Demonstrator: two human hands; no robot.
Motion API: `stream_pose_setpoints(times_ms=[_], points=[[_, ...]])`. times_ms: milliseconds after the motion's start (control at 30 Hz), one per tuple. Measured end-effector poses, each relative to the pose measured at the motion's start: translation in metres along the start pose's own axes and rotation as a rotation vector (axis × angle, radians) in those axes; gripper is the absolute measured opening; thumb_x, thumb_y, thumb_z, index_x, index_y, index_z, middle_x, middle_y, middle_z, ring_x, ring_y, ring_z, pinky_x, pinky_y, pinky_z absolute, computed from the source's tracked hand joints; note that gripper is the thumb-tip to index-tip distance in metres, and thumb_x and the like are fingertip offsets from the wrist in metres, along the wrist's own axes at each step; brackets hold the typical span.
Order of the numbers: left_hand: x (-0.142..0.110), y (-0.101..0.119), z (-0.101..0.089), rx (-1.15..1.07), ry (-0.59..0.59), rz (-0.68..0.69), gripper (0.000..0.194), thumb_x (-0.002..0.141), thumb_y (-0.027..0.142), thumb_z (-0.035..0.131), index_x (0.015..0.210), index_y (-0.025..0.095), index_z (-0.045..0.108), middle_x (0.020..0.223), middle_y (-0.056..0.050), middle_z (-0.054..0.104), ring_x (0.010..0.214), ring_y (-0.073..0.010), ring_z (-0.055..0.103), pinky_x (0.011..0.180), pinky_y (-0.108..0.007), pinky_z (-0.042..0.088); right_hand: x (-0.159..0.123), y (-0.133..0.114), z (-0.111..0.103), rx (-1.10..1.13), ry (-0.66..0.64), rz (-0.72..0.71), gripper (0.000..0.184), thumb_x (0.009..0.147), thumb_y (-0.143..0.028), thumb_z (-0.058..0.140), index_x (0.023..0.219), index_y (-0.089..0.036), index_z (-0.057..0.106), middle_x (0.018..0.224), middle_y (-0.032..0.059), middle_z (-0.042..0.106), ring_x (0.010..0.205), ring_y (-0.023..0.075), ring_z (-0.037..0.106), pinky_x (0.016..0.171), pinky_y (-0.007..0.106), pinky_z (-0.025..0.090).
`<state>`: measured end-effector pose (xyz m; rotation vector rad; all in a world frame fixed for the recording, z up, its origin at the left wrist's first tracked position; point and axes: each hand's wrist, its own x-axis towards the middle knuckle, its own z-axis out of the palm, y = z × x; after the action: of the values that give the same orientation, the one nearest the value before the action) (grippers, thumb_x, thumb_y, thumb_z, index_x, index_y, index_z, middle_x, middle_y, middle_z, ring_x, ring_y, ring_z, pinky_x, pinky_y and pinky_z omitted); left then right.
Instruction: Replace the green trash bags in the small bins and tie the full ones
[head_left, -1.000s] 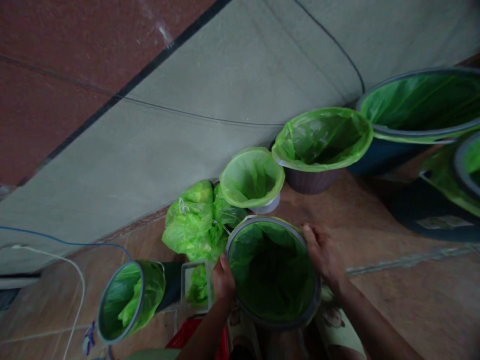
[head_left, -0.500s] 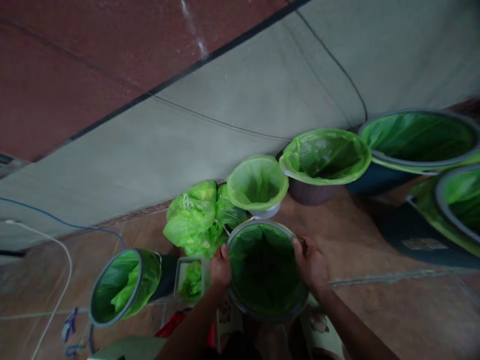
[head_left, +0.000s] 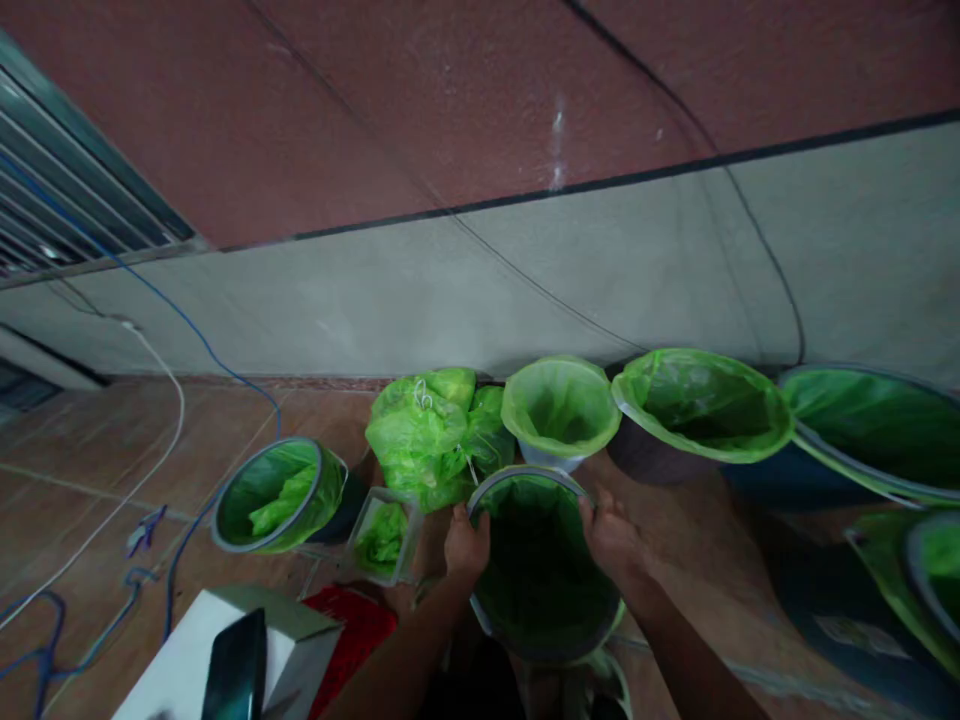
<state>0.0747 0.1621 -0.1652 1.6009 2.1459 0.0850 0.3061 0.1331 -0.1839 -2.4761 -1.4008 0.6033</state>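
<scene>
Between my two hands is a trash bin with a grey rim and a green bag lining its dark inside. My left hand is closed on the left side of the rim, thumb over the edge. On the opposite side my right hand grips the rim too. Just beyond stands a small white bin lined with a pale green bag. Tied green bags lie to its left, against the wall. Near my left forearm sits a clear tub holding crumpled green plastic.
A brown lined bin and large blue bins stand at right. A tilted lined bin lies left. A phone rests on a white box near a red item. Cables cross the tiled floor.
My view has tilted up and levelled, showing more wall, the window bars, the box and the phone. Both hands stay on the bin's rim.
</scene>
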Motion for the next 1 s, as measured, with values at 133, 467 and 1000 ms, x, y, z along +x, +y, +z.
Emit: stream_pose_setpoints(times_ms=[133, 467, 1000], points=[[0.0, -0.003, 0.004, 0.059, -0.079, 0.033, 0.034, 0.094, 0.021, 0.036, 0.124, 0.009, 0.048, 0.102, -0.017, 0.07, 0.096, -0.0248, 0.068, 0.082, -0.032, 0.049, 0.009, -0.003, 0.003, -0.061, -0.197, 0.039, 0.061, 0.097, -0.051, 0.017, 0.124, -0.012, 0.055, 0.098, 0.0192, 0.07, 0.094, 0.0294, 0.068, 0.084, 0.042, 0.048], [0.004, -0.009, 0.004, 0.128, -0.098, 0.063, 0.038, 0.089, 0.023, 0.044, 0.125, 0.012, 0.045, 0.097, -0.015, 0.07, 0.094, -0.0278, 0.068, 0.08, -0.036, 0.05, 0.012, 0.006, 0.012, -0.136, -0.181, 0.04, 0.061, 0.097, -0.051, 0.018, 0.126, -0.013, 0.056, 0.097, 0.0194, 0.071, 0.097, 0.0305, 0.068, 0.084, 0.042, 0.049], [0.002, -0.008, -0.002, 0.074, -0.154, 0.053, 0.036, 0.088, 0.026, 0.045, 0.122, 0.013, 0.045, 0.097, -0.015, 0.07, 0.098, -0.0275, 0.066, 0.083, -0.035, 0.048, 0.009, 0.006, 0.01, -0.103, -0.167, 0.003, 0.055, 0.098, -0.048, 0.02, 0.124, -0.013, 0.054, 0.097, 0.0184, 0.07, 0.095, 0.0286, 0.068, 0.082, 0.039, 0.05]])
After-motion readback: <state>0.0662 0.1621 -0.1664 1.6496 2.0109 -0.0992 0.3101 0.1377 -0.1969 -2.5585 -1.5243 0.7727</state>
